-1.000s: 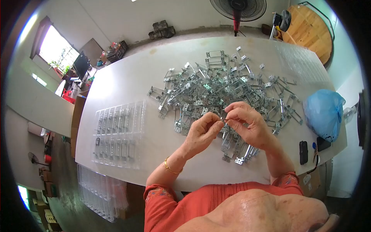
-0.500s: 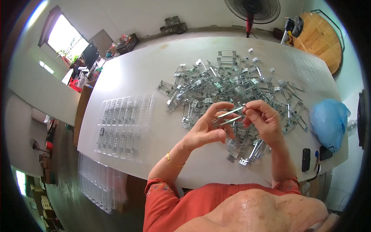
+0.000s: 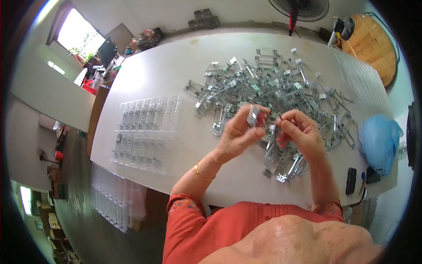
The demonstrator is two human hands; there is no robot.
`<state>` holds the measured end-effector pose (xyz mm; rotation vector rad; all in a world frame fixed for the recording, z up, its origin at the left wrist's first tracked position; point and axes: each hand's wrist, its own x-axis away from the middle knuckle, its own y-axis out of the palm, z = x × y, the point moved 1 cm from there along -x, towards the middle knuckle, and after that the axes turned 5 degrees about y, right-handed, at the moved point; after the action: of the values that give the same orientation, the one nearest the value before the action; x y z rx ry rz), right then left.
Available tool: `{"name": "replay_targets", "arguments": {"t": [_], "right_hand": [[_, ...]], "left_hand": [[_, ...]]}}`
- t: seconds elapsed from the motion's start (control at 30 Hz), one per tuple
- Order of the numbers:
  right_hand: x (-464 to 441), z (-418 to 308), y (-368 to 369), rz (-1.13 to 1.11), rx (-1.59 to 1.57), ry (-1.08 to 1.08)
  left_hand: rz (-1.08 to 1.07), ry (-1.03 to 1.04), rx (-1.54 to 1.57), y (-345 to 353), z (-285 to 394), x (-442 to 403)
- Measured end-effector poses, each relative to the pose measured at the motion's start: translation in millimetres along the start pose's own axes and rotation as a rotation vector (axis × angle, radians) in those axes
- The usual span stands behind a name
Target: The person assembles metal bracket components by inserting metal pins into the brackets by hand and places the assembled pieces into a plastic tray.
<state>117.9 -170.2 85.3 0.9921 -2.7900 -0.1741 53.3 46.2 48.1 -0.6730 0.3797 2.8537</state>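
Over the near side of a heap of metal brackets (image 3: 246,83), both hands hold up one small metal bracket (image 3: 253,115). The fingers of my left hand (image 3: 239,134) are closed around its flat shiny end. My right hand (image 3: 301,132) pinches at its other side between thumb and fingertips; the fingers partly hide that end. To the left lies a clear plastic tray (image 3: 172,115) with metal brackets standing in rows in its slots. One dark piece shows at the tray's left side.
A blue plastic bag (image 3: 380,143) sits at the table's right, near a black phone-like object (image 3: 351,181) and keys. More clear trays are stacked at the far right (image 3: 362,77) and below the table's left edge (image 3: 116,198). A fan (image 3: 301,9) stands behind.
The bracket has turned in my hands: its long bars faced me before, and now a flat end shows at my left fingers. The view has shifted slightly.
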Motion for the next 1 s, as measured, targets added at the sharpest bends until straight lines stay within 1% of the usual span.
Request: {"name": "replay_targets", "arguments": {"t": [0.1,0.13,0.23,0.27,0.37,0.5,0.6,0.9,1.0], "right_hand": [[-4,7,-2,0.104,0.148,-0.094],[-3,7,-7,0.115,0.18,-0.081],[0,4,-4,0.108,0.163,-0.146],[2,4,-2,0.102,0.129,-0.149],[5,1,3,0.11,0.192,-0.157],[7,0,4,0.114,0.251,-0.213],[8,3,3,0.11,0.268,-0.18],[6,6,4,0.142,0.308,-0.195],[6,6,2,0.115,0.344,-0.204]], "left_hand": [[0.098,0.117,0.014,0,-5,-8],[0.1,0.076,0.034,-1,-9,-7],[0.091,-0.074,0.261,0,-15,-2],[0.105,-0.077,0.216,1,-20,-2],[0.137,-0.234,0.274,4,-15,-2],[0.096,-0.262,0.187,8,-16,-3],[0.1,-0.267,0.081,12,-18,-2],[0.047,-0.257,-0.068,8,-17,-1],[0.068,-0.237,-0.082,7,-17,0]]}}
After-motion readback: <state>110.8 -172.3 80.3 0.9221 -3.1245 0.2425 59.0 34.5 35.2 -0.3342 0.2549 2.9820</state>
